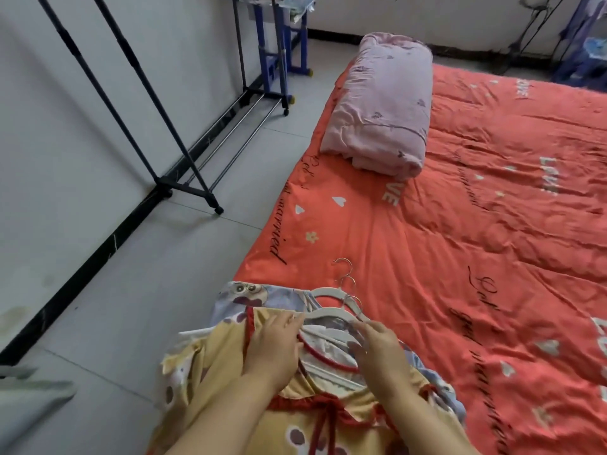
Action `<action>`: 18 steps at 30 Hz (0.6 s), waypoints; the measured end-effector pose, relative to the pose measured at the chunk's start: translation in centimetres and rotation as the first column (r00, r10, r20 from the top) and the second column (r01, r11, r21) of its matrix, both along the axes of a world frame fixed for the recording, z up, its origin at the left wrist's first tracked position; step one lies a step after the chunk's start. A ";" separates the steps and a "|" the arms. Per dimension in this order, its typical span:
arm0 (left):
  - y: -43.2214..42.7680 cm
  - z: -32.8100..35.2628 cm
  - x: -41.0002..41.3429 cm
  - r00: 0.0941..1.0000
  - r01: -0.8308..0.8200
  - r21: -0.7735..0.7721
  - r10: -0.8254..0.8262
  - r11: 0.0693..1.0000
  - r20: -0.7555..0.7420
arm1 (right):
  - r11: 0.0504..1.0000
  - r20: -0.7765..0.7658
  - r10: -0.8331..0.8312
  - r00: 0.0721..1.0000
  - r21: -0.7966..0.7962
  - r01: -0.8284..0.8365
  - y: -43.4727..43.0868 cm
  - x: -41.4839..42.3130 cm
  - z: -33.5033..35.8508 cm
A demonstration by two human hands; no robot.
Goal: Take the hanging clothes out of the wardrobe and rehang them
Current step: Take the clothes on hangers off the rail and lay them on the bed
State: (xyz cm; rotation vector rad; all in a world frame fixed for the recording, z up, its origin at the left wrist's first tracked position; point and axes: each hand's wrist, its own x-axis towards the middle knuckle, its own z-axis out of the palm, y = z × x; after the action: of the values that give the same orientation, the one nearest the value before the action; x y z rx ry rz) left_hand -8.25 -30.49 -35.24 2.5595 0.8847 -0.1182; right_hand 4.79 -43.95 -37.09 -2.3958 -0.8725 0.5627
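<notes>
Both grips are set on a pile of hung clothes. The left grip (272, 348) is laid with nearly straight fingers on a yellow dress (210, 366), its fingertips at the shoulder of a white hanger (328, 315). The right grip (377, 348) is bent over the hanger's other arm; whether that arm is pinched cannot be told. Just beyond the left grip, a blue patterned garment (243, 295) is seen under the dress. Metal hooks (345, 274) are seen just past the fingertips. The pile is borne by the near corner of a bed covered by an orange-red quilt (460, 241). Well beyond the grips, a folded pink quilt (384, 103) is laid on it. Far to the left of the grips, a black clothes rack (164, 183) is stood on the tiled floor (131, 307).
</notes>
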 end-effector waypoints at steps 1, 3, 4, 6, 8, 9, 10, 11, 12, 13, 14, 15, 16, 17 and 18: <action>-0.2 -0.2 -0.4 1.000 -0.005 0.001 0.005 1.000 -0.012 | 1.000 0.000 0.019 1.000 -0.015 -0.019 -0.3 -0.8 -0.1; -0.4 0.0 -1.2 0.999 -0.022 0.002 0.022 1.000 -0.035 | 0.997 0.010 0.063 0.998 -0.035 -0.062 -0.7 -2.2 0.0; -0.5 0.3 -1.5 0.999 -0.027 0.009 0.027 1.000 -0.039 | 0.996 0.008 0.076 0.997 -0.044 -0.075 -0.8 -2.7 0.3; -0.4 1.5 -2.2 0.999 -0.032 0.038 0.034 0.999 -0.032 | 0.990 0.000 0.111 0.994 -0.089 -0.111 -0.5 -3.6 1.5; -0.1 3.2 -3.2 0.999 -0.035 0.068 0.036 0.997 -0.013 | 0.975 -0.001 0.168 0.986 -0.146 -0.167 0.2 -4.5 3.6; 0.0 4.4 -3.8 0.999 -0.039 0.079 0.039 0.996 -0.004 | 0.968 0.012 0.198 0.980 -0.162 -0.193 0.6 -4.9 4.6; 0.2 5.7 -4.6 0.999 -0.048 0.103 0.048 0.994 0.004 | 0.960 0.027 0.227 0.973 -0.176 -0.219 1.1 -5.5 5.9; 0.4 6.9 -5.4 0.998 -0.058 0.135 0.056 0.989 0.014 | 0.951 0.045 0.258 0.965 -0.187 -0.245 1.7 -6.2 7.3; 0.5 8.2 -6.4 0.998 -0.063 0.164 0.060 0.984 0.024 | 0.944 0.067 0.288 0.955 -0.189 -0.271 2.2 -7.1 8.6; 0.7 9.8 -7.6 0.996 -0.084 0.183 0.078 0.980 0.038 | 0.936 0.095 0.321 0.942 -0.186 -0.300 2.7 -8.0 10.2; 0.8 11.2 -9.0 0.994 -0.109 0.205 0.104 0.973 0.038 | 0.926 0.121 0.353 0.928 -0.185 -0.328 3.2 -9.1 11.8; 0.9 12.8 -10.5 0.989 -0.148 0.227 0.137 0.963 0.064 | 0.918 0.146 0.381 0.913 -0.180 -0.354 3.7 -10.4 13.5; 1.0 14.1 -11.9 0.984 -0.171 0.259 0.149 0.951 0.101 | 0.910 0.160 0.404 0.901 -0.169 -0.378 4.2 -11.5 15.0; 1.1 15.6 -13.7 0.977 -0.200 0.301 0.165 0.932 0.138 | 0.902 0.178 0.429 0.886 -0.145 -0.408 4.6 -13.0 16.5; 0.9 17.5 -16.1 0.967 -0.237 0.326 0.191 0.915 0.168 | 0.890 0.202 0.456 0.867 -0.116 -0.442 5.1 -15.0 18.2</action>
State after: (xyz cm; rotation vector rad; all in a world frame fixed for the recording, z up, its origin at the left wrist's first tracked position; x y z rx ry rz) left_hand -24.31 -29.55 -17.79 2.7188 1.2172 0.2963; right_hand -10.17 -38.86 -18.88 -2.3469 -1.5603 0.4999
